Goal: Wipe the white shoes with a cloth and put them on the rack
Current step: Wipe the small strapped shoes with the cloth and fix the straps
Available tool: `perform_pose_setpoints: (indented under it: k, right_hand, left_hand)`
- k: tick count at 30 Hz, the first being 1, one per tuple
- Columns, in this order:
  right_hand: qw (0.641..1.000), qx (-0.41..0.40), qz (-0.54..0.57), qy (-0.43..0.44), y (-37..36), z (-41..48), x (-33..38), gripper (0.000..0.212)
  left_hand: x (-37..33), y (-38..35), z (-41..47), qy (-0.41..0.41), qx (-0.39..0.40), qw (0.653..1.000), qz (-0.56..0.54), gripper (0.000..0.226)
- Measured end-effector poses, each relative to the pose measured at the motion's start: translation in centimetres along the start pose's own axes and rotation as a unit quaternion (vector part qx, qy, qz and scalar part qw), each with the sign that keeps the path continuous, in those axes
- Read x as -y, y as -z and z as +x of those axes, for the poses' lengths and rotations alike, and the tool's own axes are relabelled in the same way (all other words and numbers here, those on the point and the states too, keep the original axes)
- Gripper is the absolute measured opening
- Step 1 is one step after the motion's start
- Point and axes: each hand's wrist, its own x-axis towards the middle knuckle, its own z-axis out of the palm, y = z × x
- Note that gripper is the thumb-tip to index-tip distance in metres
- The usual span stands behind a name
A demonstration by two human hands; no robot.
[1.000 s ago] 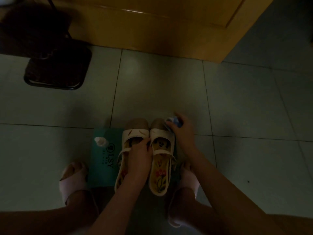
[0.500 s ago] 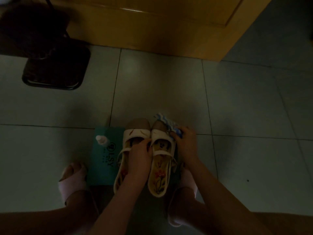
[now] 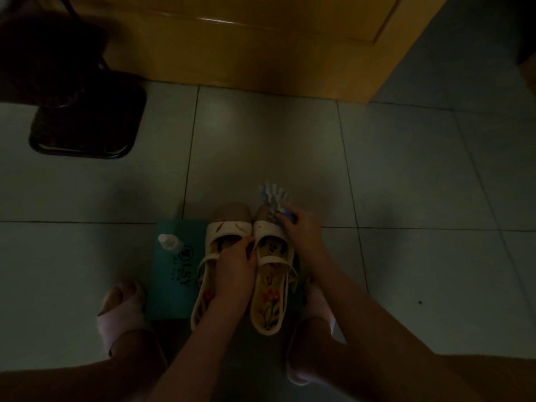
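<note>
Two white strappy sandals with floral-printed insoles [image 3: 246, 274] stand side by side, partly on a teal cardboard box lid [image 3: 171, 274] on the glossy grey floor tiles [image 3: 406, 198]. The left hand [image 3: 235, 268] pinches both shoes together at their inner edges; the right hand [image 3: 301, 230] is closed on a crumpled blue-and-white striped cloth [image 3: 274, 198] at the right shoe's toe. No rack is visible. A small white-capped bottle [image 3: 168, 242] stands on the lid just beside the left shoe, so a hard wipe could shove the smooth shoes sideways and topple it.
</note>
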Motion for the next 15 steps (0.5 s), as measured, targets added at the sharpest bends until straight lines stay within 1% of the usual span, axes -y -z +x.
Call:
perform_pose_setpoints:
  k: [3,6,10,12,14,15]
  right_hand:
    - [0.999,-0.033,0.001,-0.011,-0.8,-1.0,-1.2,0.036]
    - [0.998,-0.059,-0.004,-0.012,-0.5,-2.2,-2.1,0.033]
    - [0.995,-0.076,0.019,-0.065,-0.7,-4.7,-2.9,0.031]
    - [0.993,-0.089,0.023,-0.069,-0.8,-6.4,-2.9,0.027]
    - [0.992,-0.100,0.022,-0.079,-0.9,-8.1,-3.6,0.016]
    - [0.991,-0.102,0.017,-0.089,-0.8,-8.9,-3.9,0.015]
  left_hand:
    - [0.0,-0.1,0.0,0.011,0.009,1.000,-0.027,0.031]
    - [-0.2,-0.4,-0.4,0.010,-0.003,0.999,-0.037,0.030]
    - [-0.5,-0.4,-0.8,0.013,-0.021,0.998,-0.060,0.027]
    - [-0.5,-0.6,-0.9,0.004,-0.024,0.998,-0.064,0.026]
    - [-0.5,-0.6,-0.9,0.007,-0.025,0.998,-0.056,0.027]
    - [-0.5,-0.6,-0.9,0.012,-0.022,0.998,-0.051,0.029]
